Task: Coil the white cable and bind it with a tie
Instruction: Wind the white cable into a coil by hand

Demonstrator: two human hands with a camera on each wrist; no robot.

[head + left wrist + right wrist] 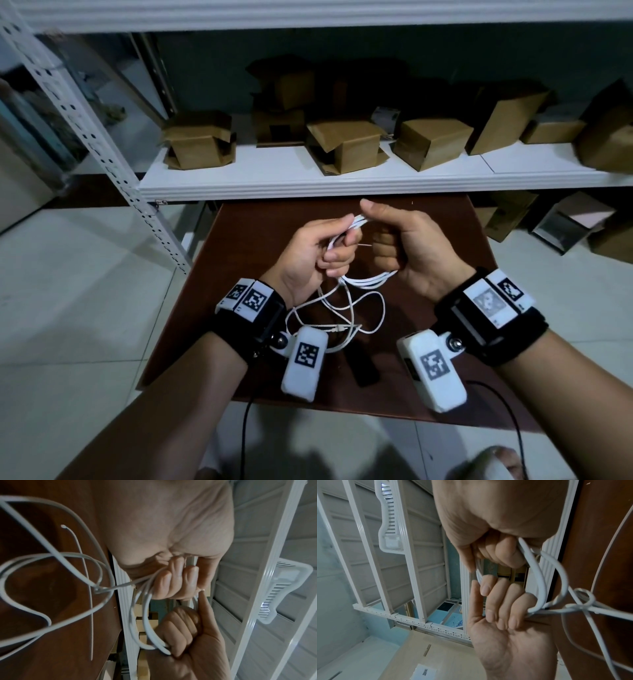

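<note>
Gripping thin loops of white cable [368, 281], both left hand [313, 251] and right hand [399, 246] curl shut; only the left wrist view shows what may be a slim tie [86, 580] at frame left.

Lighting: dim, cool indoor light; shelf [342, 181] recess in deep shadow. Head view: straight edges bowed by wide-angle lens, corners smeared. Wrist views: near white cable [51, 555] soft and blurred; palms filled the frame, slightly grainy.

Both hands [496, 582] round white cable [537, 574]
</note>
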